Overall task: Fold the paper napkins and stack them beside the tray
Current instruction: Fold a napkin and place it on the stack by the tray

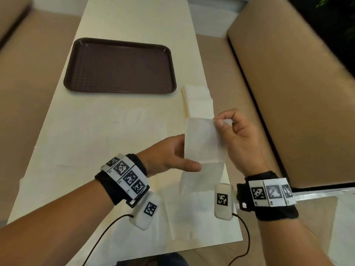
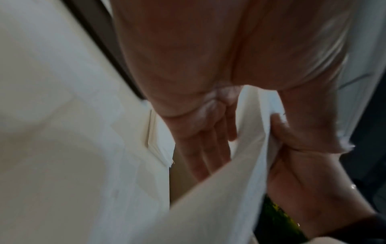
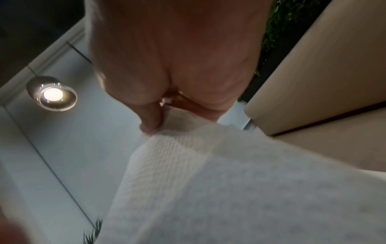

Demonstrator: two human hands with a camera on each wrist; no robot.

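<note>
A napkin (image 1: 203, 143), held in the air above the near right part of the table (image 1: 115, 120). The right hand (image 1: 240, 131) pinches its top corner between thumb and forefinger; the left hand (image 1: 169, 158) holds its left edge, thumb in front, fingers behind. Folded napkins form a stack (image 1: 199, 100) just right of the tray (image 1: 119, 66); unfolded ones (image 1: 192, 217) lie below the hands. Likely risks: the thin paper may tear if the hands pull apart, or fold askew if its edges are misaligned.
</note>
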